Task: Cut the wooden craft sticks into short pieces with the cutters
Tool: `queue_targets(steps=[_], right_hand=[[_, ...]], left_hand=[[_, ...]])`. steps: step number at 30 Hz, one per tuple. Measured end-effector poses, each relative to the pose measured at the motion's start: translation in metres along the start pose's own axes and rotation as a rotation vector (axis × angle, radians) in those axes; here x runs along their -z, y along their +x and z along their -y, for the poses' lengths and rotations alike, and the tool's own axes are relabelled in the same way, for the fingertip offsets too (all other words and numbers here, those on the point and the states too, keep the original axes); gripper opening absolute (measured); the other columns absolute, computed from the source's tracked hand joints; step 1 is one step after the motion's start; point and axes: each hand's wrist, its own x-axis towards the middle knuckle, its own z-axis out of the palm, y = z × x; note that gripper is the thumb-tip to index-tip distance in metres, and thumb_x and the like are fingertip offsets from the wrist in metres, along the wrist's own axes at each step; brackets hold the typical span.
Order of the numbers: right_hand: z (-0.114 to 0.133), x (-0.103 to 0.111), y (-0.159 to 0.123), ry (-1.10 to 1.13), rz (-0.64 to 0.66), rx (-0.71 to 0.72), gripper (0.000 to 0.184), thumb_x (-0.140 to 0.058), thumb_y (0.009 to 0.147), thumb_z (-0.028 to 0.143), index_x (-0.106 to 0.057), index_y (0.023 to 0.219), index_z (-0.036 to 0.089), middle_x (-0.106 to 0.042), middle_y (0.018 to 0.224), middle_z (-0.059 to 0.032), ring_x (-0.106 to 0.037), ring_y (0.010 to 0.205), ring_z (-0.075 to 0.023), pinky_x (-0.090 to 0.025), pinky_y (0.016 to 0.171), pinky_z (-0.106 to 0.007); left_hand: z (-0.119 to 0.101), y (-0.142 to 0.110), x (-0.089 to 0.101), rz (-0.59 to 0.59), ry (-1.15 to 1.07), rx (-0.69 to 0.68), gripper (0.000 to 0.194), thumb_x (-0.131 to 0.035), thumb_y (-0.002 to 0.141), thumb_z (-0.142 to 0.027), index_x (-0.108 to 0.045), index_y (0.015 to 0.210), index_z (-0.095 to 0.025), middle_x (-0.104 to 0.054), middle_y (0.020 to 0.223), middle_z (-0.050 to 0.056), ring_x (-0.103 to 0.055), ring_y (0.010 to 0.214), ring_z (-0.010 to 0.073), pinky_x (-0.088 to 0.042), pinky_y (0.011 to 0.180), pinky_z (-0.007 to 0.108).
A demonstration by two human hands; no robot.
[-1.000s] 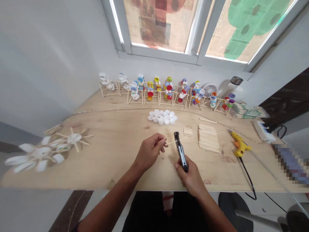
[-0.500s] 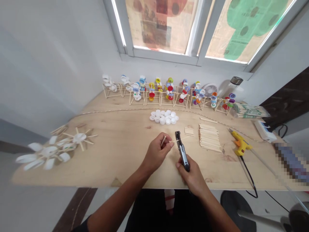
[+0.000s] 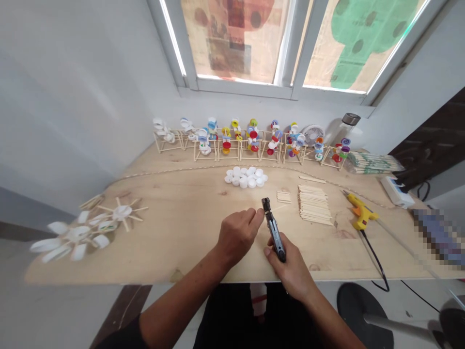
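Note:
My right hand (image 3: pixel 292 264) is wrapped around the handles of a pair of dark metal pliers (image 3: pixel 276 236), whose head points away from me above the table. Close to the pliers' head, on its left side, is my left hand (image 3: pixel 239 232), closed with its back turned up. Its fingers hide the thin wooden stick that showed in them half a second ago. Beyond the hands lies a cluster of white bottle caps (image 3: pixel 245 178). Right of the pliers are a few short cut sticks (image 3: pixel 284 197) and a row of longer wooden sticks (image 3: pixel 314 205).
Small stick frames with coloured cap wheels (image 3: pixel 252 140) line the back. White spoked wheels (image 3: pixel 78 235) lie at left. On the right are a yellow glue gun (image 3: pixel 359 211), its cord, a power strip (image 3: pixel 396 191) and a bagged stick bundle (image 3: pixel 374 163). A twisted cord (image 3: pixel 174 168) crosses the table.
My left hand has turned over, back upward, and its fingertips have come up against the pliers' head. The stick has gone out of sight. My right hand keeps its grip on the pliers.

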Motion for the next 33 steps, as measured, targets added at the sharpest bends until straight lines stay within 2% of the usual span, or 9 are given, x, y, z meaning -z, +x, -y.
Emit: queue_targets(steps=[5,9,19,33], right_hand=[[0.001,0.0,-0.007,-0.049,0.005,-0.001,0.009,-0.049,0.079,0.028,-0.049,0.083,0.02,-0.048,0.062,0.0043,-0.047,0.056,-0.0137,-0.035,0.054,-0.023],[-0.001,-0.001,-0.01,-0.095,-0.009,0.003,0.009,-0.049,0.08,0.028,-0.048,0.084,0.02,-0.049,0.06,0.0044,-0.048,0.054,-0.0145,-0.034,0.053,-0.024],[-0.001,-0.001,-0.014,-0.2,-0.039,0.024,0.008,-0.049,0.079,0.025,-0.047,0.086,0.021,-0.054,0.061,0.003,-0.054,0.058,-0.0171,-0.035,0.055,-0.025],[0.001,0.0,-0.016,-0.288,-0.092,0.142,0.013,-0.049,0.079,0.026,-0.046,0.091,0.02,-0.054,0.067,0.0015,-0.052,0.059,-0.0172,-0.034,0.054,-0.025]], left_hand=[[0.007,0.002,0.003,-0.015,-0.006,-0.124,0.019,-0.034,0.088,-0.011,-0.053,0.09,-0.013,-0.049,0.059,-0.001,-0.044,0.048,0.0116,-0.031,0.046,0.025],[0.009,0.001,0.003,-0.035,-0.065,-0.17,0.019,-0.033,0.087,-0.008,-0.051,0.091,-0.012,-0.049,0.058,-0.001,-0.044,0.048,0.0109,-0.032,0.047,0.024],[0.007,-0.005,0.004,-0.028,-0.285,-0.108,0.017,-0.036,0.087,-0.012,-0.049,0.097,-0.012,-0.047,0.056,-0.003,-0.042,0.046,0.0093,-0.034,0.045,0.022],[0.005,-0.01,0.009,-0.049,-0.465,-0.079,0.015,-0.037,0.087,-0.012,-0.05,0.095,-0.012,-0.051,0.06,-0.002,-0.049,0.05,0.0095,-0.039,0.047,0.02]])
